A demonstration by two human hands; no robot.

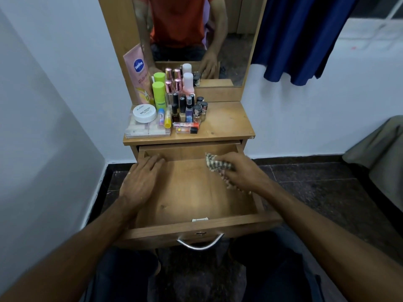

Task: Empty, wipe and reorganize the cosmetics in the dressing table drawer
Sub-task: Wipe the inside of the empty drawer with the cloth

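Emptying looks done, since the cosmetics [174, 105] crowd the tabletop [226, 123] and the drawer [196, 192] is bare; wiping is underway, right hand [239, 171] gripping a checked cloth [214, 163] inside, left hand [141, 177] flat and empty; reorganizing remains.

Single head-worn view, looking forward and down, close over the open drawer [196, 192], facing the mirror [196, 29]
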